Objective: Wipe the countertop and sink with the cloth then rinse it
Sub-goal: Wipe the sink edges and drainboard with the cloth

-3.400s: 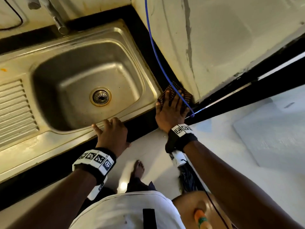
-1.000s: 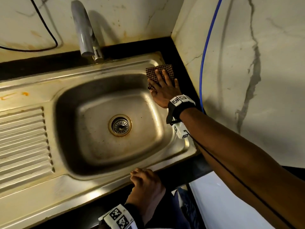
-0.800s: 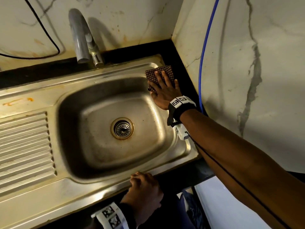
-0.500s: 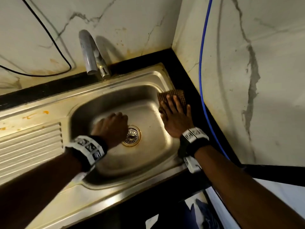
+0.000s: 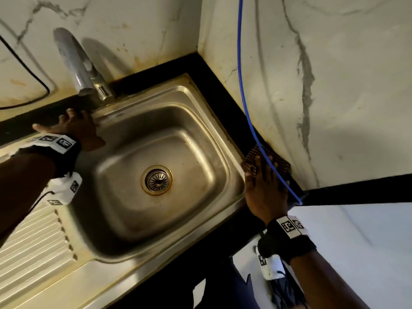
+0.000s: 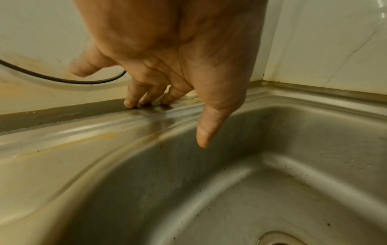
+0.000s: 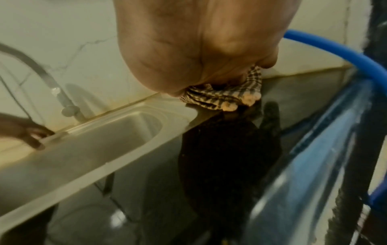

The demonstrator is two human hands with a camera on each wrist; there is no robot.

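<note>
The steel sink (image 5: 211,121) sits in a black countertop (image 5: 225,90), drain in the middle of the basin. A brown checkered cloth (image 5: 251,156) lies on the black strip right of the sink, against the marble side wall. My right hand (image 5: 264,184) lies flat on the cloth (image 7: 222,97) and presses it down. My left hand (image 5: 69,123) rests on the sink's back rim beside the faucet (image 5: 75,63). In the left wrist view the fingertips (image 6: 134,102) touch the rim (image 6: 83,131), and the thumb hangs over the basin, holding nothing.
A blue hose (image 5: 242,81) runs down the side wall and crosses over my right hand. A black cable (image 5: 33,85) loops on the back wall. The ribbed drainboard (image 5: 31,241) lies left of the basin. Marble walls close in the back and right.
My left hand has left the basin and moved to the back rim by the faucet. My right hand has slid the cloth from the sink's right rim along the black strip toward me.
</note>
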